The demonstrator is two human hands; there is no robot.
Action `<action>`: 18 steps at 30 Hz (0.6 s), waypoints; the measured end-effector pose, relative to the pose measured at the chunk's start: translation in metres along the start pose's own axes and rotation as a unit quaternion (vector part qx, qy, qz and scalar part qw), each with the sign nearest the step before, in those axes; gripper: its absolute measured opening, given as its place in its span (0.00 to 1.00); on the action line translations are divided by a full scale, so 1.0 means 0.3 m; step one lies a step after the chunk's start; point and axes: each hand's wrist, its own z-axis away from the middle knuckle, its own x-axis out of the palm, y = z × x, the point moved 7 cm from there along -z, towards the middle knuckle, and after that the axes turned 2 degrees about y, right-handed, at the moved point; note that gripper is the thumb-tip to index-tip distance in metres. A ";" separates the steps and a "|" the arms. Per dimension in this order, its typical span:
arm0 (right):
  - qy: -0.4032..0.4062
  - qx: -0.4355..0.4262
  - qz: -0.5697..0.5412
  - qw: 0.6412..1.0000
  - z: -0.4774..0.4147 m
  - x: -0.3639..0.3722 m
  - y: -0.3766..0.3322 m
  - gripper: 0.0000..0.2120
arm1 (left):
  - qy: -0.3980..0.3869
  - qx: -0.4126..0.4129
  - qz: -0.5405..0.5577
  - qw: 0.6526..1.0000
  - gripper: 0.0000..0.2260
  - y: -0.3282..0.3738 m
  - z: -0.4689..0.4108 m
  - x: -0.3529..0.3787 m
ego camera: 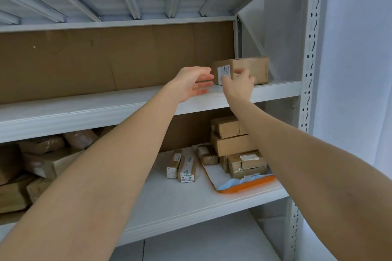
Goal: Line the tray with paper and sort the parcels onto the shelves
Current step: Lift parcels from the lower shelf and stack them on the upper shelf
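Brown cardboard parcel (252, 64) lay lengthwise on white metal shelf (84, 110) | left hand (194, 82) spread, empty, beside its end | right hand (238, 86) nearer, at front, grip unclear

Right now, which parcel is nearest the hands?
The brown box with a white label, alone on the upper shelf; all other parcels lie on the lower shelf.

White steel shelving rack (63, 118), perforated upright (310, 53) at the right end. Brown cardboard backing sheet (101, 59) behind the upper bay. Plain pale wall (360, 70) beside it. Soft, even, bluish light.
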 end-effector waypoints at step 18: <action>-0.223 -0.022 0.048 0.973 0.523 0.378 0.184 0.09 | 0.131 -0.189 -0.086 0.969 0.14 -0.515 0.310 -0.505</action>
